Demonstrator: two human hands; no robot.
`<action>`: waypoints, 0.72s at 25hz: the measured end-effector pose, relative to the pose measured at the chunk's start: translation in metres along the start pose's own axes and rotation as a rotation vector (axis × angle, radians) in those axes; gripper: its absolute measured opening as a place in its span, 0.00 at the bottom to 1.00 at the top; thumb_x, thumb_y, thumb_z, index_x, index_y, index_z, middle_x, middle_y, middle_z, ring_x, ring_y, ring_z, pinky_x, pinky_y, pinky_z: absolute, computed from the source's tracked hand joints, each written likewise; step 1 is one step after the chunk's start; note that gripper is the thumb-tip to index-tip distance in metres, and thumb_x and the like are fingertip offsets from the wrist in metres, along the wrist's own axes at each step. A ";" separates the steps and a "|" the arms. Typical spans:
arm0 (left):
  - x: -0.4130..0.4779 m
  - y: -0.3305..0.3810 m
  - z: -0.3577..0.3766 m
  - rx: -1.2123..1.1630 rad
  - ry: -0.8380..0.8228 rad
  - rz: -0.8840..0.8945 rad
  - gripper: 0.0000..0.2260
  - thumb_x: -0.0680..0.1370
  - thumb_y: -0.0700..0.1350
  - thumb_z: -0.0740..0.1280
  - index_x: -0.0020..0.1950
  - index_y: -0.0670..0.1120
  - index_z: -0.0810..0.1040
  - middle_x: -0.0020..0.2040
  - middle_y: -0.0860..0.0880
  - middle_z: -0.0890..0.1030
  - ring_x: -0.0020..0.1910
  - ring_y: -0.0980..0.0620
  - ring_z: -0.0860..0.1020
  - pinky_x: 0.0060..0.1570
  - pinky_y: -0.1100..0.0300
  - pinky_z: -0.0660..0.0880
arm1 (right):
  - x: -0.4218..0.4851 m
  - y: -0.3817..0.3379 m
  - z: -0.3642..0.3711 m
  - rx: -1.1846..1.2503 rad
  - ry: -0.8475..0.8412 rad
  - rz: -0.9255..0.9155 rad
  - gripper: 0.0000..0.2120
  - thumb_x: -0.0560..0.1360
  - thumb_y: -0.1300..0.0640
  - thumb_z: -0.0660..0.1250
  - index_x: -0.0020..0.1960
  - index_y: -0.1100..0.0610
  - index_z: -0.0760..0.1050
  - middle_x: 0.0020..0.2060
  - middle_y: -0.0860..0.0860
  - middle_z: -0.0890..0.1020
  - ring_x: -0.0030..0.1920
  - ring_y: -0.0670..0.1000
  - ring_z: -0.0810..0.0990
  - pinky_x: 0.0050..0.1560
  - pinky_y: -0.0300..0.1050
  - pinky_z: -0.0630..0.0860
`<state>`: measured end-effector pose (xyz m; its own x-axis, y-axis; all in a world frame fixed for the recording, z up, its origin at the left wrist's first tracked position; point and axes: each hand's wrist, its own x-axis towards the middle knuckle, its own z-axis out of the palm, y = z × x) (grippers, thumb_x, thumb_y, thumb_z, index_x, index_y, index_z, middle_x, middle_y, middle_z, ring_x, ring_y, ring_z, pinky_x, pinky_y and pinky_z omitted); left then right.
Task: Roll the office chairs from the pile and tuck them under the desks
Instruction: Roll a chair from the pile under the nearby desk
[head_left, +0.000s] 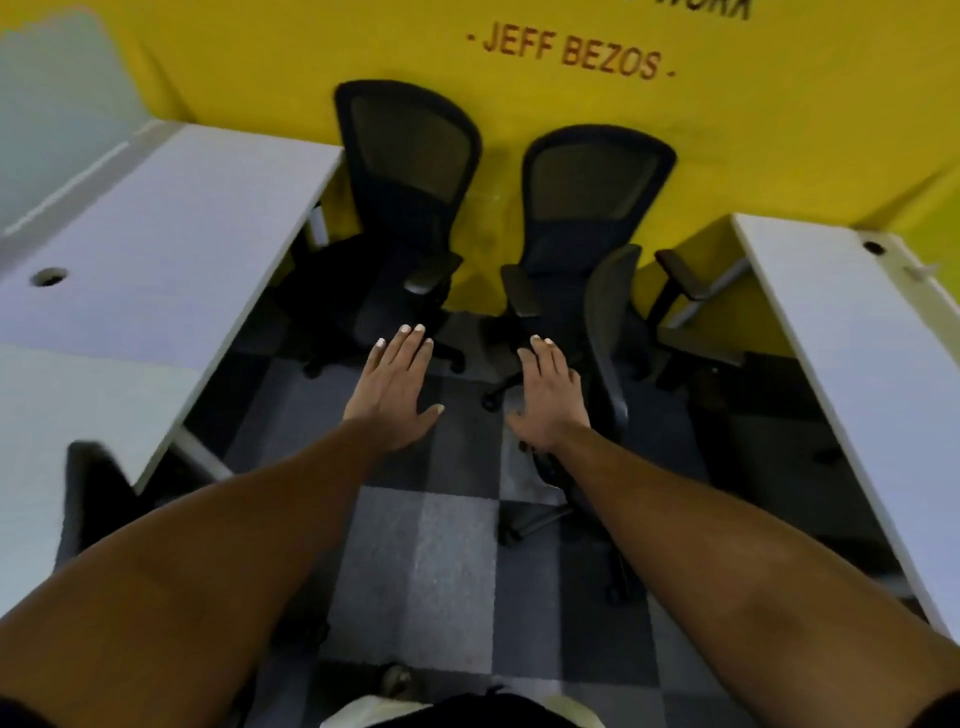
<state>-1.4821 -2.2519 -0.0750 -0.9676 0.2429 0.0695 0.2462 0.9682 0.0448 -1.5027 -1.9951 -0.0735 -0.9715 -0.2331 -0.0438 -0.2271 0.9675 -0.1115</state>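
Two black mesh office chairs stand against the yellow wall: the left chair (410, 171) beside the left desk (156, 244), the right chair (592, 192) a little further right. A third chair (613, 332) stands in front of it, seen from the side, close to the right desk (831, 332). My left hand (397, 387) is stretched forward with straight fingers, palm down, holding nothing. My right hand (548, 395) reaches forward the same way, just left of the third chair's back. Neither hand clearly touches a chair.
White desks flank a narrow aisle of grey checkered carpet (447, 545). A dark chair back (91, 488) shows at the left desk's near corner. Another armrest (680, 275) sticks out under the right desk. The yellow wall (779, 130) closes the aisle's far end.
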 end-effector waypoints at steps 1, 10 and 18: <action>0.012 0.005 0.000 0.008 -0.009 0.066 0.43 0.80 0.63 0.65 0.86 0.42 0.52 0.86 0.43 0.49 0.85 0.44 0.45 0.83 0.44 0.44 | -0.002 0.010 -0.004 -0.006 0.013 0.033 0.45 0.75 0.46 0.71 0.84 0.57 0.52 0.84 0.54 0.49 0.84 0.57 0.44 0.79 0.63 0.59; 0.072 0.068 0.003 -0.069 -0.031 0.261 0.42 0.80 0.59 0.68 0.86 0.42 0.52 0.86 0.44 0.49 0.85 0.45 0.45 0.83 0.46 0.44 | -0.012 0.075 -0.010 0.074 0.033 0.333 0.46 0.74 0.49 0.72 0.83 0.57 0.51 0.83 0.56 0.51 0.83 0.59 0.48 0.76 0.63 0.61; 0.098 0.084 0.019 -0.067 -0.081 0.234 0.43 0.80 0.58 0.69 0.86 0.42 0.52 0.86 0.44 0.50 0.85 0.45 0.45 0.83 0.46 0.45 | 0.031 0.103 -0.008 0.260 -0.087 0.371 0.46 0.79 0.50 0.68 0.84 0.60 0.42 0.78 0.59 0.64 0.77 0.62 0.65 0.73 0.61 0.67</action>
<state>-1.5569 -2.1461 -0.0831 -0.8844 0.4666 0.0057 0.4647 0.8795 0.1032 -1.5564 -1.9020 -0.0779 -0.9719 0.1063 -0.2101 0.1706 0.9329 -0.3171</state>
